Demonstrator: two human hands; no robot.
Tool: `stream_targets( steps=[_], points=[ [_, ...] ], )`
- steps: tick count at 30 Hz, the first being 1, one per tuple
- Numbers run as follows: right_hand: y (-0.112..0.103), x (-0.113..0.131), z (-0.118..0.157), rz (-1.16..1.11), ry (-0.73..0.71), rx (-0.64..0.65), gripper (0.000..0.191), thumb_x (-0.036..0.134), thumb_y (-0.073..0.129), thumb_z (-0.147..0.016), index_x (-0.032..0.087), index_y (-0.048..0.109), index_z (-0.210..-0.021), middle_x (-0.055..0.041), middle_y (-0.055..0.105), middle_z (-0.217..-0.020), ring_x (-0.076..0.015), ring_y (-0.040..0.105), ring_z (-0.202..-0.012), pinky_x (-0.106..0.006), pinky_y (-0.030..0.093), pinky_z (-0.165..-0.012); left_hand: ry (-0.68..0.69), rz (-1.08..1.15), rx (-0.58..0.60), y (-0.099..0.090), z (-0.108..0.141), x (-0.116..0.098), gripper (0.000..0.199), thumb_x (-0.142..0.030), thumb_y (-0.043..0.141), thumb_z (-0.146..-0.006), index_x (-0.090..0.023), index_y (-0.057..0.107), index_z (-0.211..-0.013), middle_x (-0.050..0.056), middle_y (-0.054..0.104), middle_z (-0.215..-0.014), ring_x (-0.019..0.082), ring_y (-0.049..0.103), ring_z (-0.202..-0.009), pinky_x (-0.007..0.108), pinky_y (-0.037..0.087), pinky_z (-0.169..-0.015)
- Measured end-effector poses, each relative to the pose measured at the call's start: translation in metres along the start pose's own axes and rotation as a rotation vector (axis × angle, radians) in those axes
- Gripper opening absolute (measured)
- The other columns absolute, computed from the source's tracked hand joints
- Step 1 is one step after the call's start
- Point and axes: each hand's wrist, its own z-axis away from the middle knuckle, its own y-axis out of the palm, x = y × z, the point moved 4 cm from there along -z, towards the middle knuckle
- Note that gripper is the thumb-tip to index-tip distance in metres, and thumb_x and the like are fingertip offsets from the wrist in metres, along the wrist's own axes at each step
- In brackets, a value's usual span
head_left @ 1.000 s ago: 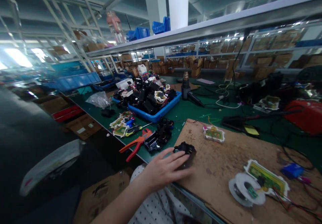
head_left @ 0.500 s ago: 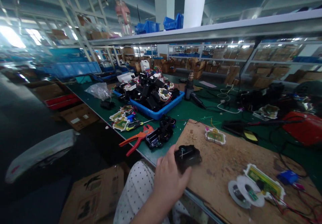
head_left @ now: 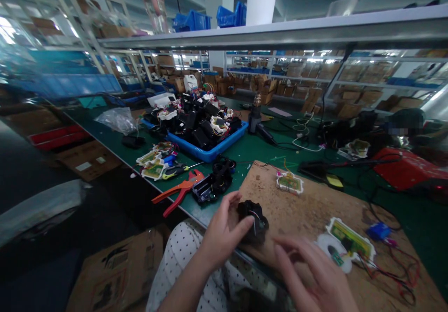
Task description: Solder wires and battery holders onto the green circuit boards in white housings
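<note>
A black plastic housing (head_left: 258, 230) with thin wires inside sits at the near left edge of the brown board (head_left: 280, 218). My left hand (head_left: 224, 232) grips its left side, thumb over the top and fingers behind. To its right, my right hand (head_left: 315, 270) hovers over the board, somewhat blurred, its fingers apart and nothing in them. Just beyond that hand lie a white spool (head_left: 331, 246) and a green circuit board in a white frame (head_left: 352, 242). A smaller framed circuit board (head_left: 290, 182) rests farther back on the brown board.
Left of the board lie orange-handled cutters (head_left: 182, 190), another black housing (head_left: 212, 186) and a screwdriver (head_left: 175, 172). Behind stands a blue tray (head_left: 210, 153) heaped with black parts, beside a heat gun (head_left: 257, 120). A shelf (head_left: 280, 34) spans above the table.
My right hand has come into view at the lower right. The black housing has turned and shifted slightly nearer, with my left hand still on it. The whole scene has shifted leftward in view.
</note>
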Motion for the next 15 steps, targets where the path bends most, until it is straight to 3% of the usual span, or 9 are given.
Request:
stream_targets(
  steps=[3, 6, 11, 15],
  points=[
    [0.012, 0.006, -0.039, 0.096, -0.083, -0.083, 0.024, 0.035, 0.052, -0.1, 0.024, 0.07, -0.11, -0.0101, 0.071, -0.105, -0.0234, 0.069, -0.093, -0.039, 0.055, -0.084, -0.006, -0.085, 0.041, 0.007, 0.016, -0.003, 0.084, -0.048, 0.078, -0.084, -0.024, 0.034, -0.152, 0.017, 0.05, -0.155, 0.035, 0.049, -0.144, 0.058, 0.041, -0.119],
    [0.027, 0.007, -0.063, 0.171, -0.037, -0.005, 0.022, 0.028, 0.052, -0.099, 0.022, 0.07, -0.11, -0.0093, 0.071, -0.109, -0.0227, 0.069, -0.097, -0.038, 0.052, -0.089, 0.007, -0.155, 0.033, 0.009, 0.019, -0.003, 0.078, -0.04, 0.074, -0.086, -0.023, 0.035, -0.152, 0.017, 0.052, -0.153, 0.035, 0.05, -0.144, 0.058, 0.04, -0.12],
    [0.027, 0.003, -0.071, 0.178, 0.072, 0.088, 0.02, 0.027, 0.055, -0.097, 0.023, 0.075, -0.091, -0.0053, 0.072, -0.096, -0.021, 0.068, -0.09, -0.035, 0.048, -0.083, 0.033, -0.198, 0.016, 0.009, 0.016, -0.002, 0.075, -0.035, 0.074, -0.081, -0.023, 0.042, -0.147, 0.015, 0.057, -0.148, 0.035, 0.054, -0.139, 0.056, 0.043, -0.117],
    [0.022, -0.004, -0.069, 0.075, 0.153, 0.181, 0.019, 0.027, 0.058, -0.095, 0.023, 0.075, -0.088, -0.0029, 0.073, -0.09, -0.019, 0.068, -0.084, -0.032, 0.047, -0.079, 0.036, -0.155, 0.04, 0.005, 0.013, -0.001, 0.072, -0.028, 0.072, -0.078, -0.024, 0.045, -0.145, 0.013, 0.059, -0.146, 0.034, 0.056, -0.136, 0.056, 0.044, -0.116]
  ],
)
